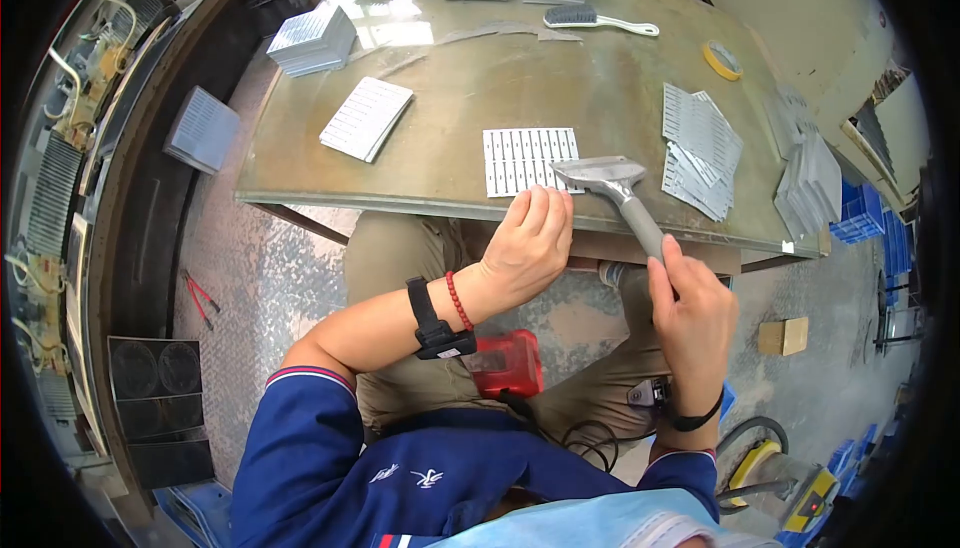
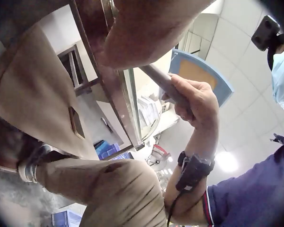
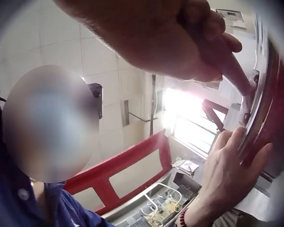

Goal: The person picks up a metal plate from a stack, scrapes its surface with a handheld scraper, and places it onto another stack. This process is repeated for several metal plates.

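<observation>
A slotted light plate (image 1: 520, 153) lies flat at the table's near edge. The left hand (image 1: 530, 243) has its fingertips at the plate's near edge, fingers together. In the right hand (image 1: 693, 298) is the grey handle of a scraper (image 1: 610, 173), whose wide head lies over the plate's right near corner. The right wrist view shows the right hand (image 3: 180, 42) curled round the handle and the left hand (image 3: 225, 175) at the table edge. In the left wrist view the right hand (image 2: 196, 101) grips the handle (image 2: 168, 85); the left hand (image 2: 142, 33) is close and partly cut off.
A small stack of plates (image 1: 367, 118) lies at left, with loose overlapping plates (image 1: 700, 148) at right. Farther back are taller stacks (image 1: 312, 40), a brush (image 1: 600, 20) and a yellow tape roll (image 1: 722, 60). More plates (image 1: 810, 183) sit at the right edge.
</observation>
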A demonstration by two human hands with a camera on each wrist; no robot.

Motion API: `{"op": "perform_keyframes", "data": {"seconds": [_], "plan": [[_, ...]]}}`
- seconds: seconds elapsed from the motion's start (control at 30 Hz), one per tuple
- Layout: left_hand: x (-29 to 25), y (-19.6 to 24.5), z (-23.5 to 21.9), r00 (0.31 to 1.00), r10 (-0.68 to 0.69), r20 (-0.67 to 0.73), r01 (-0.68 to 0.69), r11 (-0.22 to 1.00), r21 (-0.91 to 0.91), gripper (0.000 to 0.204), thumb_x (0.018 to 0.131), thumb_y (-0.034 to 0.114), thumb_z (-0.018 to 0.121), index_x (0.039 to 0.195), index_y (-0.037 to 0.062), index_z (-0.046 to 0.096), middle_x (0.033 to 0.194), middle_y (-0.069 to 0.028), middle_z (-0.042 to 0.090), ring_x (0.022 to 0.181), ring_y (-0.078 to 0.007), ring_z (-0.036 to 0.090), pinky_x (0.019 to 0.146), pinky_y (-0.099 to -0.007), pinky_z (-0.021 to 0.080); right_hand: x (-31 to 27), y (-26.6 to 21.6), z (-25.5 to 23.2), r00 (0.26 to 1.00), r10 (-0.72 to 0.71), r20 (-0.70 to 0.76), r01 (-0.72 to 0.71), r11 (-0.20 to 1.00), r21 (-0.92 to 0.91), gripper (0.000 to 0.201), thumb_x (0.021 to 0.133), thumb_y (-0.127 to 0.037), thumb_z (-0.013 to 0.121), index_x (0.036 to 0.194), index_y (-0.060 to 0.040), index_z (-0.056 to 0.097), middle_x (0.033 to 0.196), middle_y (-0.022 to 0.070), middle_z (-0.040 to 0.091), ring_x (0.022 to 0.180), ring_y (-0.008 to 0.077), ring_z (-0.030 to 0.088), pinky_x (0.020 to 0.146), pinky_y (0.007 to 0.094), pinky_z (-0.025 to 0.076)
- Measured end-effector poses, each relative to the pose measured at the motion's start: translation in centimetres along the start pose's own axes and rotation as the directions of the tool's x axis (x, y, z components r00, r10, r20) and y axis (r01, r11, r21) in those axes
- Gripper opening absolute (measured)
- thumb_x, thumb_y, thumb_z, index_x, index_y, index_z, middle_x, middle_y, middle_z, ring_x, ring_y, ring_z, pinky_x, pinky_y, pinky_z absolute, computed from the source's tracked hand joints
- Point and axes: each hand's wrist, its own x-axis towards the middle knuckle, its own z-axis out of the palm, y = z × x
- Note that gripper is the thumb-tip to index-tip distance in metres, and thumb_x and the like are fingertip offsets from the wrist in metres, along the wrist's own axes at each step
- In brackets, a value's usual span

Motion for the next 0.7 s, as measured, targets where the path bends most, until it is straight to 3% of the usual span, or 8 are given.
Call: {"op": "perform_keyframes", "data": {"seconds": [0.3, 0.43, 0.7], "plan": [[0.4, 0.3, 0.3, 0.999, -0.016, -0.049, 0.019, 0.998, 0.057, 0.052, 0.073, 0.022, 0.065, 0.11, -0.0149, 0.059, 0.105, -0.0233, 0.059, 0.102, -0.0359, 0.057, 0.093, -0.042, 0.047, 4.7, 0.9, 2.0, 0.993, -0.116, 0.027, 0.117, 0.992, -0.056, 0.023, 0.085, -0.023, 0.069, 0.102, -0.0078, 0.071, 0.065, 0.0095, 0.062, 0.056, 0.0287, 0.062, 0.05, 0.0392, 0.047], [0.2, 0.4, 0.7, 0.992, -0.023, -0.128, 0.034, 0.995, 0.09, 0.045, 0.077, 0.018, 0.059, 0.107, -0.0156, 0.061, 0.103, -0.0256, 0.06, 0.099, -0.0372, 0.059, 0.091, -0.0419, 0.048, 2.7, 0.2, 0.0, 0.99, -0.134, 0.042, 0.134, 0.991, 0.012, 0.023, 0.084, -0.022, 0.071, 0.102, -0.0084, 0.071, 0.066, 0.0087, 0.063, 0.057, 0.027, 0.062, 0.05, 0.0374, 0.047], [0.4, 0.5, 0.7, 0.994, -0.044, -0.103, 0.055, 0.993, 0.104, 0.046, 0.078, 0.02, 0.058, 0.108, -0.0148, 0.06, 0.103, -0.0261, 0.06, 0.101, -0.0376, 0.059, 0.091, -0.0418, 0.048, 4.7, -0.5, 2.0, 0.985, -0.167, 0.037, 0.167, 0.986, 0.024, 0.021, 0.084, -0.022, 0.07, 0.1, -0.0079, 0.072, 0.068, 0.008, 0.065, 0.059, 0.0266, 0.063, 0.052, 0.0364, 0.047]]}}
